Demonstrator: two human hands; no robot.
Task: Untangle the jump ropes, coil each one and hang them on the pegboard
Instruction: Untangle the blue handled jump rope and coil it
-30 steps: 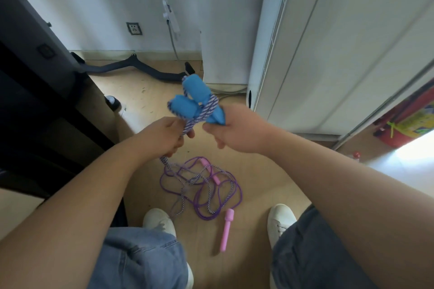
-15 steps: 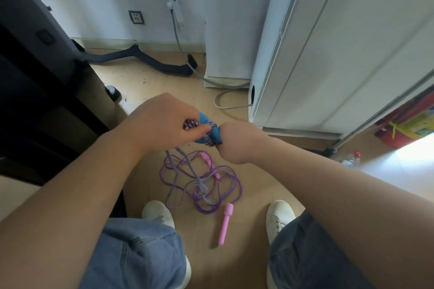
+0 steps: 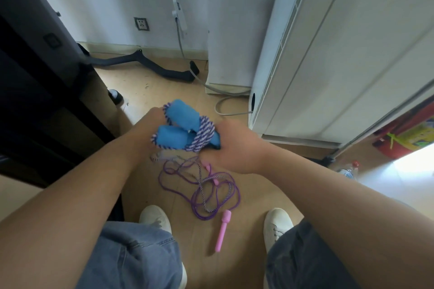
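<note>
Both blue handles (image 3: 182, 122) have come back into sight since half a second ago, when the left hand (image 3: 144, 135) covered nearly all of them; that hand now sits lower and to the side, and the pair stands out above it. They are held in the air, up and away from the pink handle (image 3: 222, 230) that lies on the floor (image 3: 162, 88).

The striped rope (image 3: 202, 136) is wound several turns round the blue handles at their right end. The right hand (image 3: 236, 148) has its fingers clenched round that wrapped end. The left hand lies against the other ends of the handles, where small loops of striped rope show; its fingers are hidden behind the bundle, so I cannot tell whether they grasp it. A strand of the striped rope drops from the bundle down into the purple rope (image 3: 199, 191), which lies in loose tangled loops on the floor just above the pink handle, with the striped strand running through the loops.

Two white shoes (image 3: 156, 218) stand on either side of the pink handle. A white cabinet (image 3: 340, 65) rises well beyond it to the right.
</note>
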